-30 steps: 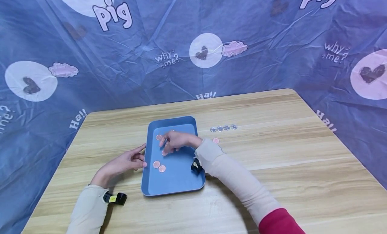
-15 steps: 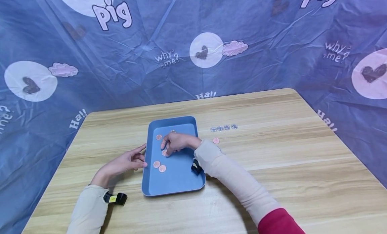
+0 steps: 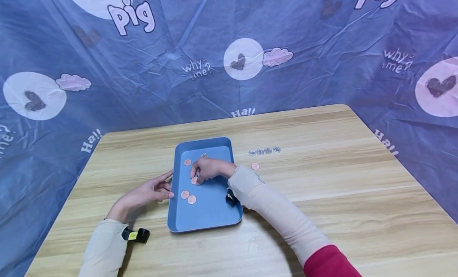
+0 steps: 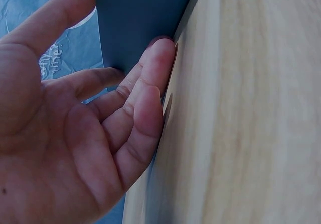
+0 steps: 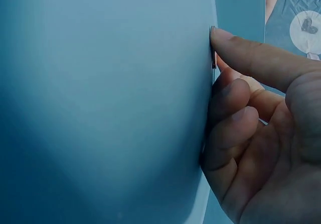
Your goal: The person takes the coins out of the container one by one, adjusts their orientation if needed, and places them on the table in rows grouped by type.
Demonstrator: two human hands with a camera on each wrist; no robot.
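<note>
A blue rectangular tray (image 3: 207,217) lies on the wooden table, with several coins on its floor. My right hand (image 3: 209,168) reaches into it from the right, thumb and fingertips at opposite edges of a copper coin (image 3: 194,181). In the right wrist view that coin (image 5: 213,48) shows edge-on, flat against the tray floor, the thumb tip at its edge. A copper coin (image 3: 187,162) and a duller coin (image 3: 204,155) lie beyond the hand; two copper coins (image 3: 191,199) lie nearer. My left hand (image 3: 148,192) rests with loosely bent fingers against the tray's left wall (image 4: 138,18).
Right of the tray, several silver coins (image 3: 268,151) form a row on the table (image 3: 340,181). Below them lies a copper coin (image 3: 255,166), and another coin (image 3: 260,179) is partly hidden by the right sleeve. A printed blue cloth (image 3: 161,90) hangs behind.
My right hand has drawn back slightly to the right from the far copper coin, and its fingers have closed in around the middle copper coin. The left hand and tray stay put.
</note>
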